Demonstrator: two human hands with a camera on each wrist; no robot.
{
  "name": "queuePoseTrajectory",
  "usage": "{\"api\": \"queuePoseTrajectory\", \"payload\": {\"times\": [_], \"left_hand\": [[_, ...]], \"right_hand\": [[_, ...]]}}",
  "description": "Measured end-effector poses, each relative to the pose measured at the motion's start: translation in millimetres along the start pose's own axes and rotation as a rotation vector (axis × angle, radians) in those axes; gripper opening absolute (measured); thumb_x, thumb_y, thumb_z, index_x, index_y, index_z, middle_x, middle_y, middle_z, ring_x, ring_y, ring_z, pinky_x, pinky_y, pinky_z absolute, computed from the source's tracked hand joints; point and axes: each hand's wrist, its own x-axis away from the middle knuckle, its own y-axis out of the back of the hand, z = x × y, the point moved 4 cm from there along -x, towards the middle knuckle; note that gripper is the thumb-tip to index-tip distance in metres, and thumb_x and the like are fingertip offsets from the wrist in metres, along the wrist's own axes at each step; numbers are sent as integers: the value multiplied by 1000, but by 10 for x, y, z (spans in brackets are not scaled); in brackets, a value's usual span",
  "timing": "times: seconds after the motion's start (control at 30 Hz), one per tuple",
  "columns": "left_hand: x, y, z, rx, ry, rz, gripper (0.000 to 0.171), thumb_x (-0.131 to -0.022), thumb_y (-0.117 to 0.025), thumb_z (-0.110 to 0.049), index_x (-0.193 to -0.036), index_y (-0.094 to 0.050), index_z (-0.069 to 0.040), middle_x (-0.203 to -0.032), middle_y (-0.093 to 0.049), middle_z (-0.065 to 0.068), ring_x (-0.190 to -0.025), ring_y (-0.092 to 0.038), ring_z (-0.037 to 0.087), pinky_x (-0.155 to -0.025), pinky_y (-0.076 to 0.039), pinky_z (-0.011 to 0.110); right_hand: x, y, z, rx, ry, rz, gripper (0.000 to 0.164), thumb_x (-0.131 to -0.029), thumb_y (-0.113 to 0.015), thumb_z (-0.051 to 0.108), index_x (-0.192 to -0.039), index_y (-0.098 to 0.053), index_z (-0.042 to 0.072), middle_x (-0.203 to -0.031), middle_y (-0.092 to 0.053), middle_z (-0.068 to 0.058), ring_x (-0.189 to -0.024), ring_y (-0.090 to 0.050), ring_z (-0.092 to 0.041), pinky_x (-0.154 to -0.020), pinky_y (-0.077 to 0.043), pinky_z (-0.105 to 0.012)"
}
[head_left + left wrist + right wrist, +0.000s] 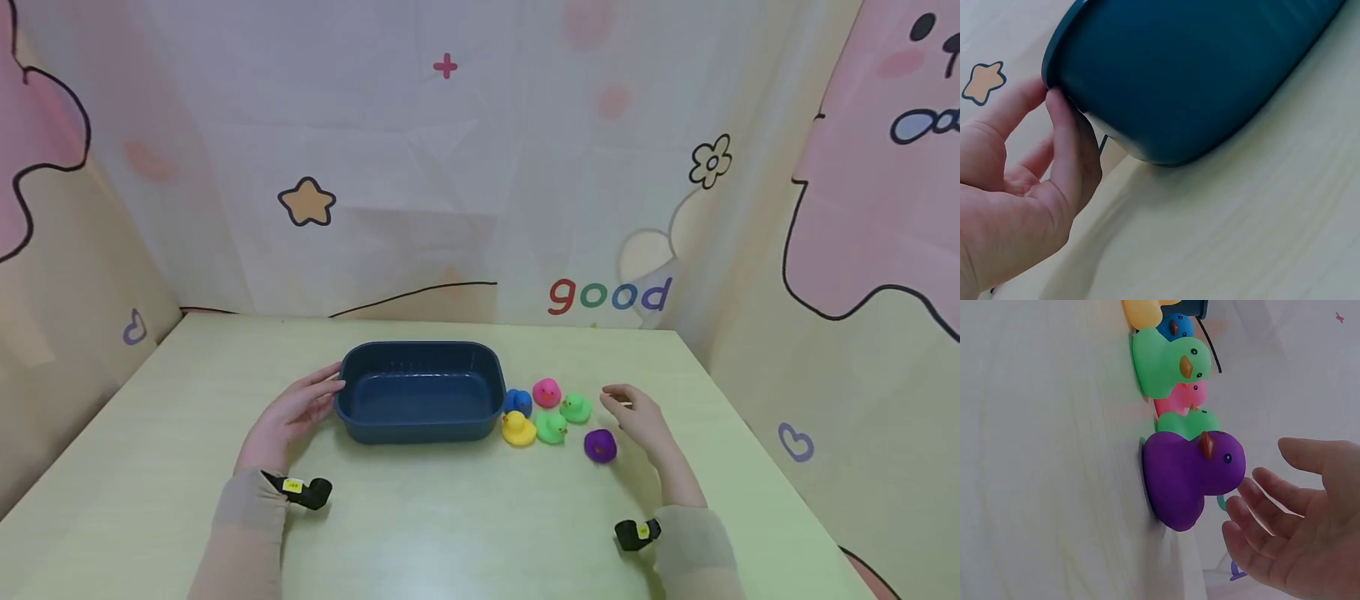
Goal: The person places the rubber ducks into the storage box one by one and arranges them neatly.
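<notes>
A dark blue rectangular basin point(420, 432) stands upright on the table. My left hand point(303, 404) is at its left end, with fingertips touching the rim; in the left wrist view the fingers point(1066, 150) meet the basin's outer edge point(1166, 81). Beside the basin's right end sit small rubber ducks: blue point(517, 402), yellow point(518, 429), pink point(547, 392) and two green, one farther right point(576, 408) and one nearer point(551, 427). A purple duck point(600, 446) sits apart, closest to me. Above the table to its right, my right hand point(636, 417) holds nothing, fingers loosely bent.
The pale wooden table point(435, 525) runs back to a printed cloth backdrop point(405, 150), with cloth on both sides too. Each wrist wears a small black camera, one on the left sleeve point(307, 492) and one on the right point(636, 534).
</notes>
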Motion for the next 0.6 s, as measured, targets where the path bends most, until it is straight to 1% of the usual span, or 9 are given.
{"api": "queuePoseTrajectory", "payload": {"times": [0.03, 0.07, 0.1, 0.23, 0.33, 0.43, 0.6], "left_hand": [[0, 10, 5, 23, 1, 1, 32, -99, -52, -1, -108, -67, -28, -91, -67, -10, -70, -61, -1, -68, -52, 11], [1, 16, 9, 42, 0, 3, 34, -99, -51, -1, -101, -69, -30, -90, -67, -9, -69, -62, -1, -67, -52, 11], [1, 24, 13, 56, -1, 5, 36, -100, -50, 0, -97, -70, -30, -89, -67, -8, -68, -62, -1, -67, -52, 11], [5, 31, 27, 92, -1, 14, 37, -100, -49, 0, -95, -72, -29, -87, -69, -7, -67, -64, 0, -66, -53, 11], [10, 26, 34, 108, -5, 13, 37, -99, -50, 1, -96, -72, -27, -89, -70, -8, -68, -64, 0, -67, -53, 11], [11, 15, 38, 102, -14, -3, 35, -99, -51, 0, -96, -72, -28, -93, -69, -10, -70, -62, -2, -69, -51, 10], [6, 8, 49, 75, -21, -43, 33, -98, -55, -3, -95, -73, -30, -96, -66, -12, -70, -59, -3, -69, -50, 10]], "right_hand": [[-2, -1, -14, -4, 0, 17, 48, -104, -47, 28, -138, -45, -4, -136, -50, -27, -124, -50, -42, -95, -52, -44], [-2, -2, -25, -8, -1, 33, 48, -103, -47, 28, -139, -45, -4, -136, -49, -27, -125, -50, -42, -96, -51, -44], [-3, -4, -37, -10, -2, 50, 48, -103, -48, 27, -139, -45, -4, -137, -49, -26, -125, -50, -42, -96, -51, -45], [4, -10, -72, 3, 14, 117, 49, -103, -50, 27, -139, -44, -4, -136, -50, -27, -123, -51, -41, -96, -50, -45], [16, -4, -98, 8, 35, 160, 51, -101, -54, 29, -138, -45, -5, -135, -51, -27, -121, -52, -40, -96, -51, -45], [34, 6, -113, 9, 51, 199, 55, -98, -58, 31, -137, -46, -5, -136, -51, -27, -121, -53, -40, -97, -51, -47], [38, 14, -140, 17, 67, 258, 58, -93, -64, 30, -138, -46, -3, -140, -49, -26, -126, -49, -43, -101, -47, -53]]}}
